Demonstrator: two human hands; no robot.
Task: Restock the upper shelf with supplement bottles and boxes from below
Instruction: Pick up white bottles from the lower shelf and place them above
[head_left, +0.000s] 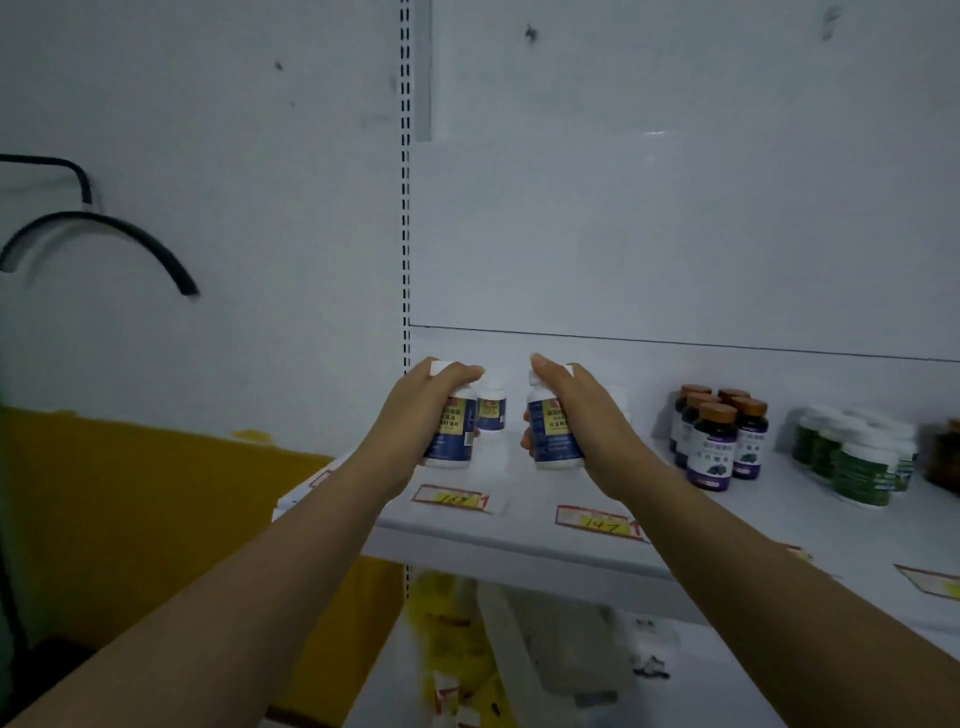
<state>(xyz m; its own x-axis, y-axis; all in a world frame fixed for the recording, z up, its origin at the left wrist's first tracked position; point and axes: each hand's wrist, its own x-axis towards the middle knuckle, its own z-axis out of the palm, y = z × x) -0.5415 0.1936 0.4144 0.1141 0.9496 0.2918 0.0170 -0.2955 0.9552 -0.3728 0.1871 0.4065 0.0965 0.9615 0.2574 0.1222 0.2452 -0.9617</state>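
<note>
Both hands reach over the front lip of the upper shelf (519, 527), each wrapped around a white supplement bottle with a dark blue label. The left hand (415, 410) grips the left bottle (453, 441) from its outer side, fingers curled over the cap; the right hand (576, 415) grips the right bottle (549, 436) the same way, thumb raised. Both bottles stand upright with a clear gap between them, near the shelf's left end beside the slotted upright (405, 208); whether their bases touch the shelf cannot be told. A third matching bottle (491, 410) stands farther back, just beside the left one. Two red-and-yellow price tags (452, 499) lie along the front edge below the hands. To the right, past a bare stretch of shelf, stands a cluster of brown-capped bottles with purple labels (714, 447), then white-capped bottles with green labels (862, 467), and an amber bottle (945, 457) at the frame's edge. Behind the held bottles the shelf runs bare to the back panel. A lower shelf (571, 649) shows beneath, blurred.
</note>
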